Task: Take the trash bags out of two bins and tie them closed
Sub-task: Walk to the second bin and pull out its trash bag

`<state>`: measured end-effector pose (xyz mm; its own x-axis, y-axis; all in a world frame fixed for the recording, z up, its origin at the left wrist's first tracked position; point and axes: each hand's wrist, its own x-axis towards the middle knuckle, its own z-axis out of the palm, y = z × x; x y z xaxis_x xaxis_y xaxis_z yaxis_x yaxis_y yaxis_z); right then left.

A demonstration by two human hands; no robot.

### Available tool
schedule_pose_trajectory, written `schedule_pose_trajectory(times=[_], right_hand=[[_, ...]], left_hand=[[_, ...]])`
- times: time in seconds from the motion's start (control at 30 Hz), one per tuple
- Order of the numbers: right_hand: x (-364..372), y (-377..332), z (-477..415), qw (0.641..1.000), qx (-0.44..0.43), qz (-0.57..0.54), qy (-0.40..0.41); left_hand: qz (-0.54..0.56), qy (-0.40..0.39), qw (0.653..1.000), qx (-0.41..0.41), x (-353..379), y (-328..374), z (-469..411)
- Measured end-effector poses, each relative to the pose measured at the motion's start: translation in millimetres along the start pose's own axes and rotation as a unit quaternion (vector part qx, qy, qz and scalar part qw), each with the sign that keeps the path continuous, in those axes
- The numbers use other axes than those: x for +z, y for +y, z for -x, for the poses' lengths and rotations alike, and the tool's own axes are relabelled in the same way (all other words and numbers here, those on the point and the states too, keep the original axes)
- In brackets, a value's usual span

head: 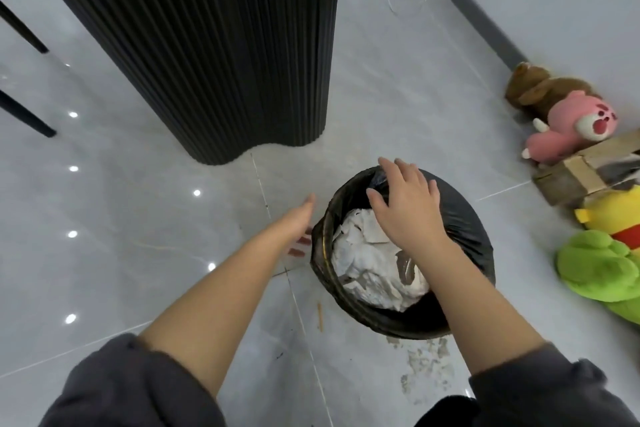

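A small round bin lined with a black trash bag (460, 218) stands on the grey tiled floor, filled with crumpled white paper (367, 263). The bag's edge is folded over the bin's rim (320, 253). My right hand (405, 204) hovers over the far side of the bin, fingers spread and slightly bent, at the bag's edge; whether it touches the plastic is unclear. My left hand (298, 222) reaches down beside the bin's left rim with fingers straight, holding nothing. Only one bin is in view.
A black ribbed column (225, 45) stands just behind and left of the bin. Plush toys (568, 121) and a cardboard box (581, 170) lie against the wall at the right. Debris (426, 367) and a thin stick (320, 317) lie on the floor nearby.
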<state>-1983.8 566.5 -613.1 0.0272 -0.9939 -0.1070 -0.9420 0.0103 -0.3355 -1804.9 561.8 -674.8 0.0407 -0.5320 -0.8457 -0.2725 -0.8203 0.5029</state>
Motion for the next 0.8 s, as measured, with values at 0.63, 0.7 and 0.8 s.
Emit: schedule_pose_trajectory(times=[0.63, 0.7, 0.8], right_hand=[[-2, 0, -78, 0.965, -0.216, -0.067, -0.133], [-10, 12, -78, 0.973, -0.209, -0.075, -0.071], [-26, 40, -73, 0.985, -0.165, -0.034, -0.024]], left_hand=[[-0.099, 0.156, 0.843, 0.505, 6, 25, 30], [-0.136, 0.157, 0.857, 0.472, 3, 20, 35], [-0.209, 0.143, 0.882, 0.396, 1, 9, 41]])
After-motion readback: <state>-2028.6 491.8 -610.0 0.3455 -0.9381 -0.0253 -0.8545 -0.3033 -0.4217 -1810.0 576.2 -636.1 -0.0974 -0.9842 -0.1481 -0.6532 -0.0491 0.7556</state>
